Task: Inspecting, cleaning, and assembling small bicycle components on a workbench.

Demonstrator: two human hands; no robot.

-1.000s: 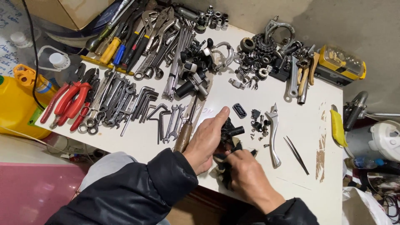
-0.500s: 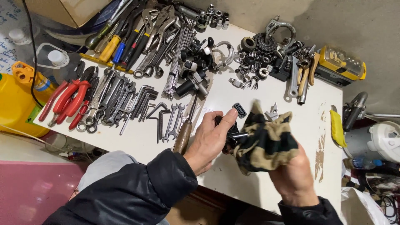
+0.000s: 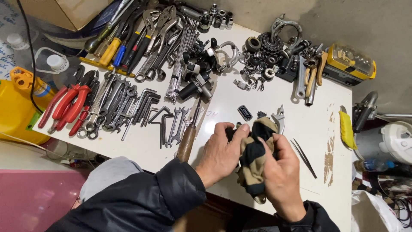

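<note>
Both hands meet over the near edge of the white counter (image 3: 266, 92), closed around a tan-and-black cloth (image 3: 254, 157). The left hand (image 3: 221, 154) grips its left side, thumb and fingers curled about a dark part that is mostly hidden in the folds, so what it is cannot be told. The right hand (image 3: 281, 174) wraps the cloth from the right, fingers pressed into the fabric, whose lower end hangs just past the near edge. Just beyond the hands lie a small black oblong piece (image 3: 245, 112) and a silvery lever (image 3: 279, 117), and thin tweezers (image 3: 304, 157) lie to the right, near a worn brown patch by the right edge. A wooden-handled tool (image 3: 186, 141) lies just left of the left hand, pointing toward the far edge. Toward the left edge sit red-handled pliers (image 3: 68, 105) beside rows of spanners (image 3: 113, 103) and hex keys (image 3: 148, 105). At the far right corner stands a yellow case (image 3: 349, 62), near a heap of gears and rings (image 3: 262, 56).
</note>
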